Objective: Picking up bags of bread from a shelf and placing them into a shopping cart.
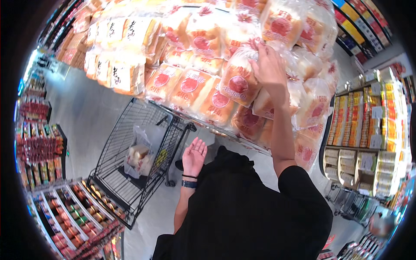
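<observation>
My right hand (271,65) reaches over a bread display and grips the upper part of a clear plastic bag of bread (240,76), near its gathered neck. That bag bears a red round print and leans on others of its kind. Just below it, a flat-lying bread bag (219,99) rests at the display's front edge. My left hand (195,155) hangs low beside my body, palm up, fingers extended, with nothing in it. To its left stands a black wire shopping cart (112,156), holding a clear plastic bag with pale items (139,157).
White-labelled bread packs (125,73) fill the display's left side. Shelves of yellow and red packages (352,117) stand at right. A stepped rack of jars (65,214) is at lower left. A person (382,224) and another cart (351,201) are at far right.
</observation>
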{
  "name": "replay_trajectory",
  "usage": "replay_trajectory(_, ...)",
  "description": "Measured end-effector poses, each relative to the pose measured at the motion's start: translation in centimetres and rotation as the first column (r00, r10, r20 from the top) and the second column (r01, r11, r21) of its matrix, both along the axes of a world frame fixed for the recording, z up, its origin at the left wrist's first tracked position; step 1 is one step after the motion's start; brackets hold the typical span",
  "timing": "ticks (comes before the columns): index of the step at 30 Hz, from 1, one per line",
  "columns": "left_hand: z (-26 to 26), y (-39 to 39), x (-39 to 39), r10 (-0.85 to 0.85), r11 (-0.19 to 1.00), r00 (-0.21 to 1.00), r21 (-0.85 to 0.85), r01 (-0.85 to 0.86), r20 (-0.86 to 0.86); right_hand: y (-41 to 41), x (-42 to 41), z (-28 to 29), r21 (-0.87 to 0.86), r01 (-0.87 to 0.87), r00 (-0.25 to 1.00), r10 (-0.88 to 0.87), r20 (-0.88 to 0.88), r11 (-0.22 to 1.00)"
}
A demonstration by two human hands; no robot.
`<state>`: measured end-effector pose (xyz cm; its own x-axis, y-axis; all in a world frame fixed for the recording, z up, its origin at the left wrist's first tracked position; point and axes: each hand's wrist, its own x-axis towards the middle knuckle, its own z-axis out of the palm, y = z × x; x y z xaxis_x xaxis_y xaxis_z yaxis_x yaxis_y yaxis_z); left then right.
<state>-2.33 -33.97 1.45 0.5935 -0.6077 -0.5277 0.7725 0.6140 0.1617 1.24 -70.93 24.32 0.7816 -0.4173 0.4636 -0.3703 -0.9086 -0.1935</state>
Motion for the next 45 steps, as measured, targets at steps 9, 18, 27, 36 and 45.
replay_trajectory(9, -0.1, 2.1, -0.3, 0.135, 0.99, 0.991, 0.048, -0.134, -0.023, -0.1, 2.5, 0.3, 0.078, -0.021, 0.962, 0.041, -0.272, 0.997)
replay_trajectory(18, 1.2, 3.3, 1.2, 0.025, 1.0, 0.999, 0.012, -0.025, 0.036, 2.7, 2.1, 0.3, 0.059, -0.196, 0.962, 0.204, -0.181, 0.979)
replay_trajectory(27, 1.5, 7.4, 5.6, 0.013, 0.996, 0.995, -0.086, -0.004, 0.101, 8.7, 0.9, 3.2, 0.505, -0.156, 0.987, 0.157, 0.041, 0.849)
replay_trajectory(36, 9.6, 11.2, 8.1, -0.031, 0.935, 0.951, -0.327, 0.136, 0.308, 19.3, 5.6, 2.5, 0.838, -0.494, 0.835, 0.394, 0.383, 0.232)
replay_trajectory(45, 5.9, 21.5, 8.4, 0.238, 0.924, 0.952, -0.345, -0.162, 0.191, 35.4, 13.0, -1.0, 0.853, -0.426, 0.757, 0.635, 0.153, 0.302)
